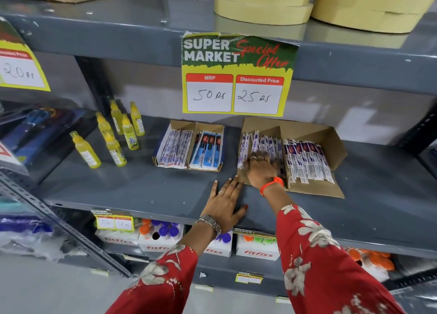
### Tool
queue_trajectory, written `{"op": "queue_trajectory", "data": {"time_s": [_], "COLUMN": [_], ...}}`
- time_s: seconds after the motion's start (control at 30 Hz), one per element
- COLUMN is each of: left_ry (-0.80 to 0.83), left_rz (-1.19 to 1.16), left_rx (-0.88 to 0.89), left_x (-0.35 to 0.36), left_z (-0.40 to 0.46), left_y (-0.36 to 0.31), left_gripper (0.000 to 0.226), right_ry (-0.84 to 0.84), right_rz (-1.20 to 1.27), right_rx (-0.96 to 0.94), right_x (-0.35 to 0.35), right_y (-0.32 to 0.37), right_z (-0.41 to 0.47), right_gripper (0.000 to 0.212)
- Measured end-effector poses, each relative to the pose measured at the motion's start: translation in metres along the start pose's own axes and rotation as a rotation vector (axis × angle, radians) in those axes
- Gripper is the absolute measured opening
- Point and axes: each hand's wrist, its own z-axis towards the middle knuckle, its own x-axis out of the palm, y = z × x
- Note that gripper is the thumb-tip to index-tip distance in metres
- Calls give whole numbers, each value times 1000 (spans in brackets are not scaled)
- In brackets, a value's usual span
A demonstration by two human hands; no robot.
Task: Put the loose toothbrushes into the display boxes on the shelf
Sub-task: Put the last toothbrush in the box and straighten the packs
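Note:
Two cardboard display boxes stand on the grey shelf [132, 186]. The smaller left box [175, 124] holds white-and-blue packed toothbrushes [175, 148] in one half and blue-and-red ones [208, 150] in the other. The larger right box [328, 136] holds white packed toothbrushes [262, 141] in its left half and more [307, 162] in its right half. My right hand [261, 169] lies palm down on the toothbrushes in the left half of the right box, fingers spread over them. My left hand [223, 205] rests flat on the shelf surface just in front of that box, fingers apart, holding nothing.
Several yellow bottles [115, 138] stand left of the boxes. A "Special Offer" price sign [236, 77] hangs from the shelf above. Round cream-coloured boxes [262, 4] sit on the upper shelf. White cartons with coloured caps [160, 240] fill the shelf below.

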Motion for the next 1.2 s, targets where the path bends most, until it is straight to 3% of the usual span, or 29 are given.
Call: {"op": "queue_trajectory", "data": {"time_s": [0.4,0.93,1.0,1.2], "left_ry": [-6,14,11,-37], "left_rz": [-8,-5,-4,9], "left_rx": [-7,-15,-16,-29], "left_x": [2,1,-1,-7], "left_z": [0,0,0,-1], "left_y": [1,0,-1,-5], "left_gripper": [75,75,71,70], "right_ry": [14,25,-45,-607], "right_rz": [164,148,165,373], "right_rx": [42,85,76,12], "right_x": [2,2,-3,-35], "right_y": [-10,-6,-7,-44], "right_z": [0,5,0,-23], "right_gripper": [56,68,67,46]}}
